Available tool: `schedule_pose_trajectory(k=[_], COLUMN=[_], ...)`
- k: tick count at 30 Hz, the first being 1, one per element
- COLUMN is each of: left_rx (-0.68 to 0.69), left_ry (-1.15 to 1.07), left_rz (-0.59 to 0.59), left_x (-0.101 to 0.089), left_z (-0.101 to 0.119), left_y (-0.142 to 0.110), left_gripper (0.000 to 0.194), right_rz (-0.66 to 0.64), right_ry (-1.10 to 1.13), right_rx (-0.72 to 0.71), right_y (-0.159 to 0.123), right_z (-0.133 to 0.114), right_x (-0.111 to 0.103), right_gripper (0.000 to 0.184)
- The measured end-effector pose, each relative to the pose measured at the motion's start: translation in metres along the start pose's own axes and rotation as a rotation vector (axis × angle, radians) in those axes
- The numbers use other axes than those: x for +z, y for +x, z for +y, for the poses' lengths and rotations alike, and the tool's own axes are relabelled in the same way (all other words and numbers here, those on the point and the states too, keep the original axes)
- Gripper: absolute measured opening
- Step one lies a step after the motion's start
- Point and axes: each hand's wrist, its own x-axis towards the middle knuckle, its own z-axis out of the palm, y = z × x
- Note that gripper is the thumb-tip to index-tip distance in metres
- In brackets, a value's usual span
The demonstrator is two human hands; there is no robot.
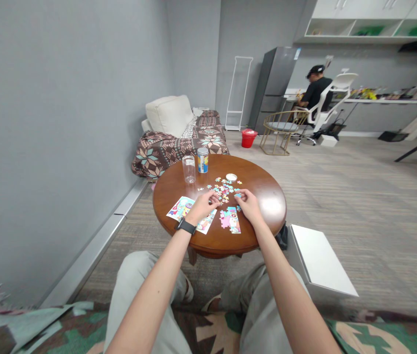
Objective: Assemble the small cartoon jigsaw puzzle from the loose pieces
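We find the left hand and the right hand curved low, at the edge of the loose jigsaw pieces; whether either grip holds a piece we cannot tell. The pieces lie central on the round wooden table, within both hands' reach, with the printed cards nearer us.

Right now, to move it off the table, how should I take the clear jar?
Wrap your hand around the upright, straight wall of the clear jar, coming from the near left side; the can stands close on its right, so that side looks tighter.
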Motion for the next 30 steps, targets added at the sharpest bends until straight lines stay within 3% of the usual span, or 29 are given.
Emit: schedule_pose_trajectory(k=[10,19,30], left_rx=[0.027,-0.012,0.018], left_ry=[0.067,0.049,0.081], left_rz=[0.021,0.083,0.066], left_x=[0.0011,0.0024,0.0033], left_z=[-0.0039,-0.0041,-0.0070], left_y=[0.0027,0.0025,0.0039], left_gripper=[0.010,0.012,0.016], right_rz=[-0.031,-0.004,-0.011], right_ry=[-0.026,-0.069,-0.074], right_rx=[0.024,-0.070,-0.065], right_y=[-0.0007,-0.0005,-0.0002], right_z=[0.0022,0.0034,0.0028], right_x=[0.0011,0.0002,0.0012], right_gripper=[0.014,0.012,0.011])
